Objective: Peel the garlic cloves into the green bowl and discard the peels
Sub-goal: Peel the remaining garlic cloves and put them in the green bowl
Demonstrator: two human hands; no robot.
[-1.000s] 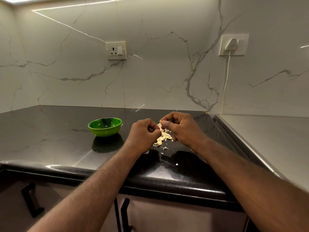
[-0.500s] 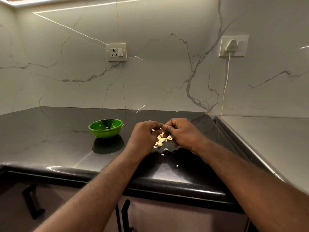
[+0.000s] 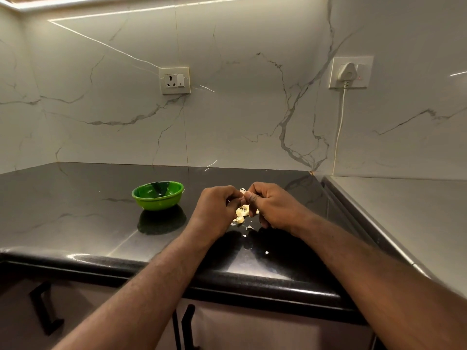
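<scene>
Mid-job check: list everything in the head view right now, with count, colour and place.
green bowl: one, green, on the countertop, left of the hands
garlic clove: one, pale, pinched between both hands, mostly hidden
peel pile: one, cream, on the countertop below the hands
peel scraps: a few, white, nearer the front edge
countertop: one, glossy black
empty socket: one, white, marble wall, centre
plugged socket: one, white, wall at right, white cable hanging down
cabinet handles: three, black, below the countertop
left hand: pinches the clove
right hand: pinches the clove
</scene>
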